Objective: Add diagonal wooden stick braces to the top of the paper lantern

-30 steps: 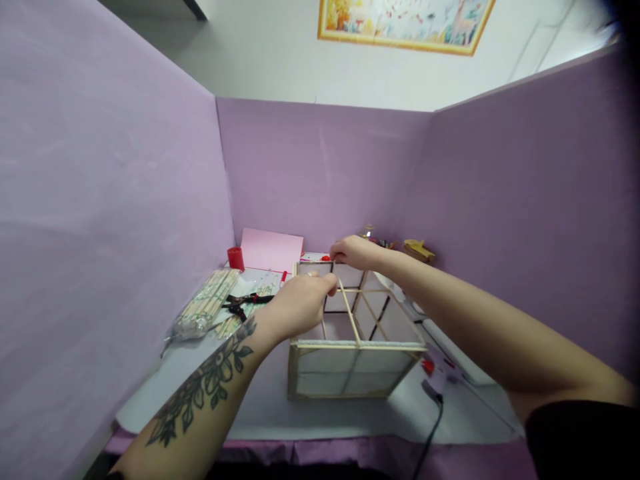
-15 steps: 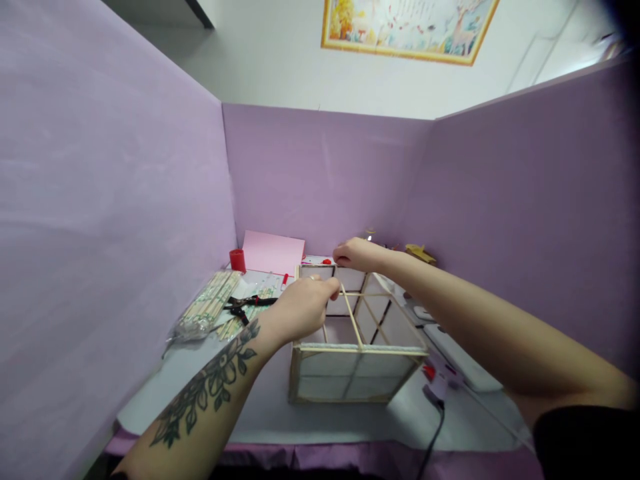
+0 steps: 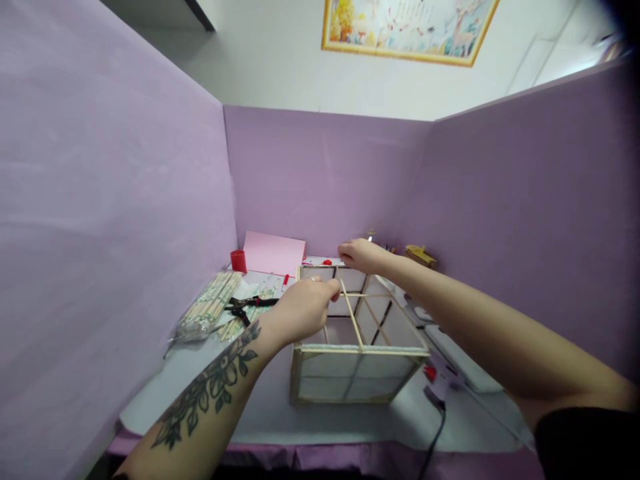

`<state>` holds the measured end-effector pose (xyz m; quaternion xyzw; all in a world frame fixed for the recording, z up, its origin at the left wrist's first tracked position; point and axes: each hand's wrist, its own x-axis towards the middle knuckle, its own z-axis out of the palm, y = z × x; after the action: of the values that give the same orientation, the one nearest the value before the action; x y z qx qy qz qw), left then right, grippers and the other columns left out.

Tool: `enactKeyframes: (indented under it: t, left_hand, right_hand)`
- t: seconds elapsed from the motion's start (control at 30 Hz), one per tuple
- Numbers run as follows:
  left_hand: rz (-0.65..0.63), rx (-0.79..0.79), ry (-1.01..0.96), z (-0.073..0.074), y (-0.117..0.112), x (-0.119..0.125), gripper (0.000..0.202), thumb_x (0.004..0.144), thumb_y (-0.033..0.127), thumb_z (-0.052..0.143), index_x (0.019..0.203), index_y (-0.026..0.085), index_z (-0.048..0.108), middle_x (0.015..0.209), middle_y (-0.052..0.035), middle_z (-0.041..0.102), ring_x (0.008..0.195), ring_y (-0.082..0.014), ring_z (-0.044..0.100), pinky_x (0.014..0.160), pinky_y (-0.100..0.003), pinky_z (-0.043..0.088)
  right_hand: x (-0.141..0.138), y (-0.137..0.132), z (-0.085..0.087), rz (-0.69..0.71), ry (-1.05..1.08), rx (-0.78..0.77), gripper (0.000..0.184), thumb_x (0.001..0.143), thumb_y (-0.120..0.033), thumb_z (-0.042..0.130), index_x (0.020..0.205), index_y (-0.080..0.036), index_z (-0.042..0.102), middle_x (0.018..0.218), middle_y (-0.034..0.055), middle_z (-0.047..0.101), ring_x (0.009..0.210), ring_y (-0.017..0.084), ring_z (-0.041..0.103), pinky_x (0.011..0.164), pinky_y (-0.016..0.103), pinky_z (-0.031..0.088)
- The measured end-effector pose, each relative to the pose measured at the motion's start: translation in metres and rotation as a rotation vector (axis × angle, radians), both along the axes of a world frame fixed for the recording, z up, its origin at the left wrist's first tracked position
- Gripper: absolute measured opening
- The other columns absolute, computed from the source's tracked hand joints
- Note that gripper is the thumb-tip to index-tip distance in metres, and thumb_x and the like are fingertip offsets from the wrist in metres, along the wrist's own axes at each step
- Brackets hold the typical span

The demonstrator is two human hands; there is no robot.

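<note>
A box-shaped frame of thin wooden sticks with whitish sheet panels (image 3: 325,387) stands on the table, its top crossed by sticks. My left hand (image 3: 311,303) is closed over the top, thumb and finger pinching a long wooden stick (image 3: 353,317) that runs from the near edge toward the far edge. At the far edge, my right hand (image 3: 364,255) has its fingers curled together near the stick's far end. Whether those fingers hold anything is hidden from this side.
Left of the frame lie black-handled pliers (image 3: 253,303) and a plastic bag of wooden sticks (image 3: 210,303). Behind are a red cup (image 3: 239,261) and a pink folder (image 3: 275,252). A glue gun (image 3: 440,383) with a cord sits at right. Purple partitions (image 3: 325,173) enclose the table.
My right hand has shifted slightly to the right along the frame's far edge. The left hand keeps its pinch on the stick, and the frame stays almost unmoved.
</note>
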<state>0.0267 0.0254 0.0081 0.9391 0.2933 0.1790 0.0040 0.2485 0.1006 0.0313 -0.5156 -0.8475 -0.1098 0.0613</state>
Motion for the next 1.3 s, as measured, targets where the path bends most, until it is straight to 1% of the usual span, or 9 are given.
enactKeyframes:
  t: [0.07,0.17,0.33,0.5,0.7,0.87,1.0,1.1,1.3]
  left_hand:
    - [-0.003,0.004,-0.006,-0.001,0.000,0.000,0.024,0.085,0.012,0.040,0.099,0.021,0.057,0.084,-0.0059,0.061,0.079,-0.0217,0.058,0.069,-0.034,0.045]
    - [-0.008,0.005,-0.010,-0.002,0.001,0.000,0.024,0.084,0.011,0.040,0.098,0.021,0.057,0.082,-0.0055,0.061,0.079,-0.0216,0.059,0.069,-0.033,0.045]
    - [-0.001,-0.002,-0.005,-0.002,0.001,0.000,0.024,0.085,0.012,0.040,0.099,0.021,0.057,0.085,-0.0060,0.061,0.079,-0.0217,0.059,0.070,-0.034,0.046]
    - [-0.003,0.006,0.001,-0.001,0.000,0.000,0.025,0.084,0.011,0.040,0.099,0.021,0.057,0.084,-0.0058,0.060,0.078,-0.0210,0.057,0.071,-0.034,0.046]
    - [0.012,-0.004,0.018,0.002,0.004,0.001,0.025,0.082,0.009,0.040,0.097,0.019,0.057,0.083,-0.0057,0.060,0.076,-0.0199,0.057,0.071,-0.033,0.046]
    - [0.006,-0.015,0.004,0.003,0.005,0.000,0.025,0.083,0.010,0.040,0.098,0.019,0.057,0.087,-0.0059,0.061,0.080,-0.0204,0.059,0.074,-0.034,0.047]
    - [0.001,-0.007,0.007,0.002,0.006,0.000,0.026,0.081,0.008,0.041,0.097,0.020,0.057,0.087,-0.0058,0.062,0.082,-0.0210,0.059,0.074,-0.034,0.047]
    - [-0.002,-0.005,0.010,0.002,0.007,0.000,0.027,0.082,0.007,0.040,0.098,0.019,0.057,0.087,-0.0062,0.062,0.082,-0.0209,0.060,0.074,-0.033,0.047]
    - [0.019,-0.042,0.014,0.005,0.006,0.001,0.025,0.084,0.009,0.039,0.098,0.019,0.057,0.090,-0.0071,0.063,0.083,-0.0216,0.060,0.074,-0.035,0.047]
  right_hand:
    - [0.003,-0.002,-0.002,-0.045,0.064,0.028,0.019,0.094,-0.029,0.053,0.083,-0.015,0.062,0.079,0.0002,0.065,0.072,0.014,0.060,0.071,0.031,0.048]
    - [0.004,-0.010,-0.003,-0.077,0.155,0.038,0.017,0.094,-0.021,0.046,0.085,-0.017,0.060,0.079,0.0020,0.068,0.071,0.015,0.061,0.066,0.027,0.045]
    - [0.000,-0.027,-0.005,-0.035,0.243,0.007,0.020,0.092,-0.013,0.037,0.090,-0.020,0.056,0.090,0.0035,0.074,0.080,0.015,0.065,0.066,0.021,0.043]
    - [-0.003,-0.032,-0.007,-0.010,0.197,0.044,0.018,0.093,-0.017,0.038,0.092,-0.019,0.055,0.089,0.0078,0.071,0.079,0.018,0.062,0.067,0.025,0.041]
    - [-0.014,-0.033,-0.005,0.098,0.077,0.046,0.014,0.088,-0.021,0.046,0.085,-0.017,0.059,0.082,0.0107,0.065,0.077,0.021,0.057,0.074,0.030,0.038]
    - [-0.015,-0.029,0.002,0.084,0.133,0.090,0.013,0.086,-0.020,0.047,0.086,-0.017,0.059,0.085,0.0098,0.065,0.081,0.021,0.057,0.074,0.029,0.038]
    - [0.004,-0.040,0.012,-0.047,0.297,0.192,0.016,0.086,-0.016,0.040,0.082,-0.017,0.056,0.088,0.0098,0.067,0.084,0.020,0.059,0.074,0.027,0.040]
    - [0.028,-0.063,0.018,-0.162,0.413,0.220,0.019,0.083,-0.015,0.035,0.077,-0.019,0.053,0.078,0.0062,0.068,0.073,0.018,0.059,0.066,0.026,0.041]
    - [0.078,-0.110,0.013,-0.264,0.478,0.078,0.026,0.081,-0.018,0.033,0.060,-0.022,0.048,0.053,0.0010,0.062,0.049,0.015,0.054,0.050,0.024,0.039]
